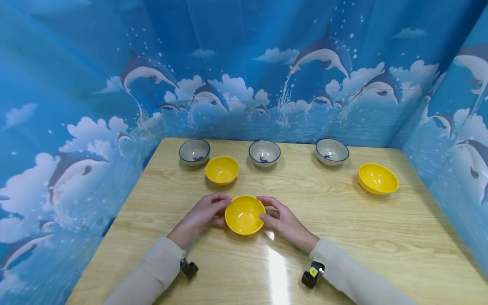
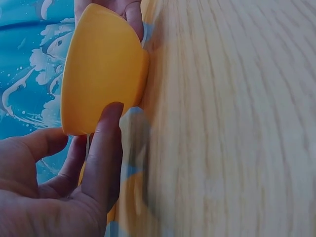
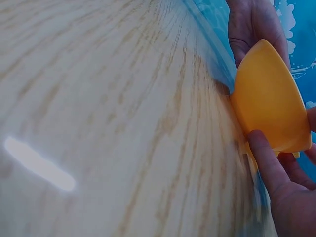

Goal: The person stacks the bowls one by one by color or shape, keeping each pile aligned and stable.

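Note:
A yellow bowl (image 1: 245, 215) is upright between both hands near the middle of the table, its open side facing up. From its left side my left hand (image 1: 202, 214) holds it, with fingers and thumb spread around the wall and rim. On the opposite side my right hand (image 1: 286, 222) grips it, the thumb at the rim. The left wrist view shows the outer wall of the yellow bowl (image 2: 101, 69) with fingertips against it. In the right wrist view one fingertip presses low on the bowl (image 3: 271, 98), close over the wooden tabletop.
Behind the hands, a second yellow bowl (image 1: 222, 170) stands left of centre. Another yellow bowl (image 1: 378, 178) is at the right. Along the back edge stand three grey, blue-rimmed bowls: left (image 1: 194, 151), middle (image 1: 264, 153) and right (image 1: 332, 151). A dolphin-print curtain (image 1: 244, 63) hangs behind the table (image 1: 343, 237).

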{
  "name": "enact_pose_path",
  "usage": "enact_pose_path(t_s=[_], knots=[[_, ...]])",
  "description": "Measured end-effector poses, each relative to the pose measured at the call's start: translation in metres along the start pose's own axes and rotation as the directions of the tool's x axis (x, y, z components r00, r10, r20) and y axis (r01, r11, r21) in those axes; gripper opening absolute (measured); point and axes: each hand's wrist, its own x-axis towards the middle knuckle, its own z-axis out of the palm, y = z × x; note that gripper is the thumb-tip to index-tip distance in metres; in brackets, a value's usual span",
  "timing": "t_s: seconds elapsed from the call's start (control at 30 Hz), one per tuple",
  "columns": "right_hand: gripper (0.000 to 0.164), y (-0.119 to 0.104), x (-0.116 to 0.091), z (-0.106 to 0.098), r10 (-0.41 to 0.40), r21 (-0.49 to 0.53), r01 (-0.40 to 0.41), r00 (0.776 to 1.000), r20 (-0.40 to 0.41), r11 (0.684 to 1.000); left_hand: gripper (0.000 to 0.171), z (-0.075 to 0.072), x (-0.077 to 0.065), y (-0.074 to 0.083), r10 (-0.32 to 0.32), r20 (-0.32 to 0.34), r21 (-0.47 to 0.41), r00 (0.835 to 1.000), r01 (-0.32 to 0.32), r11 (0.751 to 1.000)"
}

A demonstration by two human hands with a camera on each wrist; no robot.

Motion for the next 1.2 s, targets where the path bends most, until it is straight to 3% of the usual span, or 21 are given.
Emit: enact_pose_path(t_s=[0.3, 0.57, 0.97, 1.2], knots=[[0.061, 0.000, -0.001, 0.001, 0.014, 0.016, -0.014, 1.000, -0.001, 1.000, 0.033, -0.003, 0.003, -0.004, 0.002, -0.013, -0.033, 1.000, -0.003, 0.999], [0.061, 0.001, -0.002, 0.001, 0.011, 0.011, -0.011, 1.000, -0.008, 1.000, 0.036, -0.017, 0.003, -0.003, 0.028, -0.026, -0.095, 0.999, -0.030, 0.995], [0.060, -0.001, -0.004, 0.003, 0.012, -0.002, -0.012, 1.000, -0.017, 1.000, 0.037, -0.045, 0.007, 0.003, 0.067, -0.156, -0.080, 0.985, -0.080, 0.994], [0.059, -0.003, -0.004, 0.003, 0.007, -0.019, -0.007, 1.000, -0.019, 1.000, 0.041, -0.056, 0.014, 0.007, 0.087, -0.240, -0.055, 0.967, -0.103, 0.993]])
